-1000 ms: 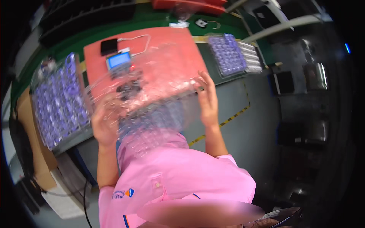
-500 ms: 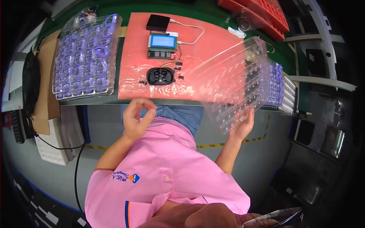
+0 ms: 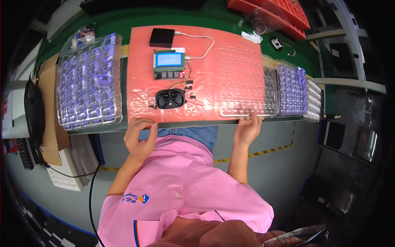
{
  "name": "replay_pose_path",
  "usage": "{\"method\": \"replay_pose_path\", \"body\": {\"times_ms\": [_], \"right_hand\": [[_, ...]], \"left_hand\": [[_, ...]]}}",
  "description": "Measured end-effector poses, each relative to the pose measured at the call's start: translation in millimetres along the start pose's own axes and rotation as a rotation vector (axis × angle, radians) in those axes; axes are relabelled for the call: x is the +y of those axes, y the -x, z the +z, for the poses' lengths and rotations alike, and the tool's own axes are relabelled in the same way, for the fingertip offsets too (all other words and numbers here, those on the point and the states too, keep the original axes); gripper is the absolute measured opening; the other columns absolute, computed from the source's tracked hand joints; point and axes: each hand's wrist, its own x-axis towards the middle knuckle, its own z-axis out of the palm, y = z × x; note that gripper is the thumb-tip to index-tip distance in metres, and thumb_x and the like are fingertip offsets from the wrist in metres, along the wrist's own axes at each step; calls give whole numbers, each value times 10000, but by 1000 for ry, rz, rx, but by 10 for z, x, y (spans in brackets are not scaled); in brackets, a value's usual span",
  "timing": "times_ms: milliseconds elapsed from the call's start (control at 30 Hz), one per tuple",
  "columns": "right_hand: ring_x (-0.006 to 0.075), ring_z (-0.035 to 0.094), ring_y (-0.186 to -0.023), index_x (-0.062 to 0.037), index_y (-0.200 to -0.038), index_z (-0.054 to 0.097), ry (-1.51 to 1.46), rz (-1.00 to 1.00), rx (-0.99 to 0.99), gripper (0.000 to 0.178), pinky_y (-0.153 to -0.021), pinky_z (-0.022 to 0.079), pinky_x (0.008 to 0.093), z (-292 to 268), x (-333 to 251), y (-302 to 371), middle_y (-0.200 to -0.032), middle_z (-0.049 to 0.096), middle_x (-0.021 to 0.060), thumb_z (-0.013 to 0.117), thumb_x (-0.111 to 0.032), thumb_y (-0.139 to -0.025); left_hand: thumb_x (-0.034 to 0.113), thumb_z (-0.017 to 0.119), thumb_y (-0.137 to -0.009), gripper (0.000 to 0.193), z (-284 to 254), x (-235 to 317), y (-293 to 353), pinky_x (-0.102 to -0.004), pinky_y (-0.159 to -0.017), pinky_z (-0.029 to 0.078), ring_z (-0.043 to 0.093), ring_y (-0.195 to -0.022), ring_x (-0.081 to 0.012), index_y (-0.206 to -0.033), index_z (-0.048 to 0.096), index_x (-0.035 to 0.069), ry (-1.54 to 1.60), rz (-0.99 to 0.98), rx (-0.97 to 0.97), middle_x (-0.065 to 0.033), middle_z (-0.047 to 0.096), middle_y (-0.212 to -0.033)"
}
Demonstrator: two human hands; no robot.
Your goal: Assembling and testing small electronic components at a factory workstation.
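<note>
Clear tray (image 3: 242,78) could be knocked off red mat (image 3: 142,78) by half-open right hand (image 3: 247,131) touching it; left hand (image 3: 140,138), loosely curled, seems empty.

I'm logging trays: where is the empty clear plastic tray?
In the head view, the clear plastic tray lies across the right edge of the flat salmon-red mat, right of the black oval case, by the right hand.

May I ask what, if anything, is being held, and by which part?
The right hand touches the clear tray at its near edge; whether it grips is unclear. The left hand appears empty.
</note>
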Motion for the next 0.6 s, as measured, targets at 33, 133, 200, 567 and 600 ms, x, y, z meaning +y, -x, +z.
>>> {"method": "replay_pose_path", "body": {"times_ms": [33,133,200,567,600], "right_hand": [[367,639,-1166,40,-1415,319,55,39,-1,507,-1041,565,496,6,4,41,-1393,509,243,612,-215,-1089],[324,686,-1057,46,-1354,379,153,21,44,470,-981,586,451,43,-3,125,-1255,606,211,631,-243,-1083],[303,710,-1003,48,-1324,409,204,23,58,455,-950,597,429,-11,-11,154,-1186,654,194,640,-258,-1079],[76,517,-479,-50,-996,538,927,202,-168,316,-434,437,253,-447,-209,-16,-601,535,-5,676,-326,-1065],[76,517,-479,-50,-996,538,918,221,-199,316,-434,437,253,-510,-246,-44,-601,535,-5,676,-326,-1065]], "left_hand": [[-101,753,-879,149,23,4,-66,-311,-792,523,664,-837,-218,-973,656,-36,9,2,-6,-143,708,-932],[-44,812,-811,299,180,5,-306,-391,-844,544,677,-922,-327,-1070,664,-24,-175,136,-29,-162,717,-1042],[-16,827,-808,366,292,21,-390,-413,-890,529,663,-983,-345,-1126,646,-20,-218,90,-50,-169,704,-1097],[106,879,-781,644,260,-168,-492,-486,-1035,466,595,-1200,-413,-1337,566,15,-237,-104,-224,-202,623,-1321],[108,874,-776,646,270,-190,-487,-491,-1036,465,592,-1208,-415,-1337,568,15,-211,-93,-251,-199,622,-1326]]}}
